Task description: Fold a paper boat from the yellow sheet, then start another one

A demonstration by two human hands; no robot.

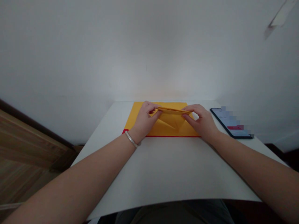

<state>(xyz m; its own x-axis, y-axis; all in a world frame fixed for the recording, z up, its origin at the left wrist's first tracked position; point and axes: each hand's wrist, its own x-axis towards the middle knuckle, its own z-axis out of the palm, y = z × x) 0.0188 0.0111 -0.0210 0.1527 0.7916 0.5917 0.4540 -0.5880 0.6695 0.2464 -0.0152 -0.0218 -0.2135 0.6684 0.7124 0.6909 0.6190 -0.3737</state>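
The left hand [145, 119] and right hand [201, 119] pinch both ends of the folded yellow paper [171, 118] to keep it up, near the far edge of the white table [163, 174], with a phone [230, 124] off to the right.

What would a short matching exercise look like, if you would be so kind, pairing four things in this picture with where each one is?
Things:
1. Bangle
2. Phone
3. Folded paper
4. Yellow sheet

Places:
A. Held between the left hand and right hand
B. Around the left wrist
C. Flat on the table, beneath the paper
D. On the table, beyond the right hand, screen lit

Pairs: 1-B, 2-D, 3-A, 4-C
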